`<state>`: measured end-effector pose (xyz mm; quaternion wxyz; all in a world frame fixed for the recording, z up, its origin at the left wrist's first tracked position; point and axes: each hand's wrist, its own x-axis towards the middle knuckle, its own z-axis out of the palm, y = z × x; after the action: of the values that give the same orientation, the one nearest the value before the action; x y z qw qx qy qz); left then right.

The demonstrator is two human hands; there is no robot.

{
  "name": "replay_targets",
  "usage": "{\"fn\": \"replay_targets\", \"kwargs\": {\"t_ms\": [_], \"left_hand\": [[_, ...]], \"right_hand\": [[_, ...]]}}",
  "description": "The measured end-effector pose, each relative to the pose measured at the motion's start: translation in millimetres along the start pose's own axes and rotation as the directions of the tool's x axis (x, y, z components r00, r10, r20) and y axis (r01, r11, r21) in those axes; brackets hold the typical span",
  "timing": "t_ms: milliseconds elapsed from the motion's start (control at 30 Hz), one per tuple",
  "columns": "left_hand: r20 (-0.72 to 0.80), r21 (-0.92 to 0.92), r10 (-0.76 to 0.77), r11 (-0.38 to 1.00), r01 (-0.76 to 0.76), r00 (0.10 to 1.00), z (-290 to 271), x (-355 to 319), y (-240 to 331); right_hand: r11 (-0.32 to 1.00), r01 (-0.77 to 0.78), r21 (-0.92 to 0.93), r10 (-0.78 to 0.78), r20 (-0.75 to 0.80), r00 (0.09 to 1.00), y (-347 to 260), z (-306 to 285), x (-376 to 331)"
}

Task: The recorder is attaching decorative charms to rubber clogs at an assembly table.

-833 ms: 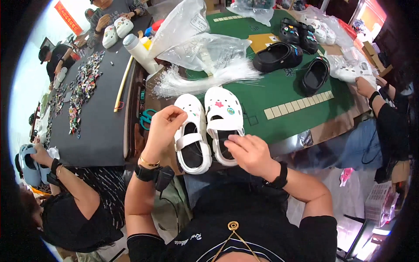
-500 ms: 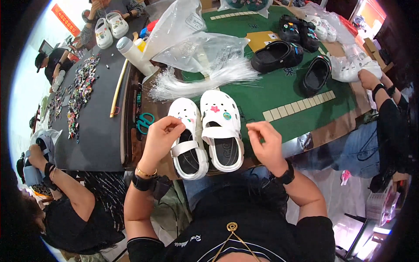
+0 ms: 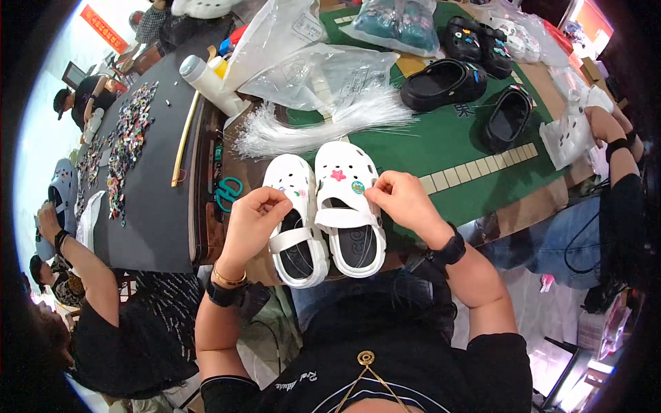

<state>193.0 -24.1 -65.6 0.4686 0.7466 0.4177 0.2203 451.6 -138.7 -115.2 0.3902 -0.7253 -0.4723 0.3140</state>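
A pair of white clogs, the left clog (image 3: 290, 172) and the right clog (image 3: 344, 162), lies side by side at the table's near edge, heels toward me. Both carry small charms; a pink star and a round green charm show on the right one. My left hand (image 3: 256, 219) is closed in a pinch against the left clog's outer side, by its strap. At the outer side of the right clog, near the green charm, my right hand (image 3: 406, 201) pinches too. What either set of fingertips holds is too small to make out.
Beyond the clogs lies a bundle of thin clear ties (image 3: 323, 127) with plastic bags (image 3: 320, 79) behind. Black clogs (image 3: 508, 118) stand on the green mat at right. Teal scissors (image 3: 227, 193) lie left, near heaped charms (image 3: 131, 144). Co-workers handle clogs at both sides.
My right hand has moved left to the right clog's side. My left hand stays nearly in place. At far right a co-worker's bagged white clogs have shifted; a filled bag has come farther into view at the back.
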Motion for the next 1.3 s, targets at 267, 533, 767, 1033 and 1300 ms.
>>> {"fn": "replay_targets", "kwargs": {"t_ms": [267, 533, 767, 1033, 1300], "left_hand": [[-0.006, -0.001, 0.012, 1.000, -0.012, 1.000, 3.6, -0.4, 2.8], [-0.036, 0.027, 0.092, 0.996, -0.091, 0.995, 7.8, 0.3, 0.2], [-0.018, -0.008, 0.043, 0.999, -0.044, 0.999, 5.7, 1.8, 5.0], [0.052, -0.305, -0.038, 0.951, 0.052, 0.998, 6.9, 6.3, 12.5], [0.076, -0.287, -0.050, 0.955, 0.070, 0.996, 8.3, 5.8, 8.5]], "right_hand": [[0.991, -0.131, 0.036, 0.128, 0.086, 0.988, 5.4, -3.6, 8.5], [0.998, -0.027, 0.055, 0.029, -0.029, 0.999, 0.2, 2.4, -0.7], [0.988, -0.019, 0.154, 0.027, -0.052, 0.998, -5.2, 8.0, 6.1], [0.965, 0.014, 0.260, -0.005, -0.035, 0.999, -5.3, 18.5, 17.8], [0.888, -0.059, 0.456, 0.024, 0.082, 0.996, 8.9, 5.3, 12.1]]}}
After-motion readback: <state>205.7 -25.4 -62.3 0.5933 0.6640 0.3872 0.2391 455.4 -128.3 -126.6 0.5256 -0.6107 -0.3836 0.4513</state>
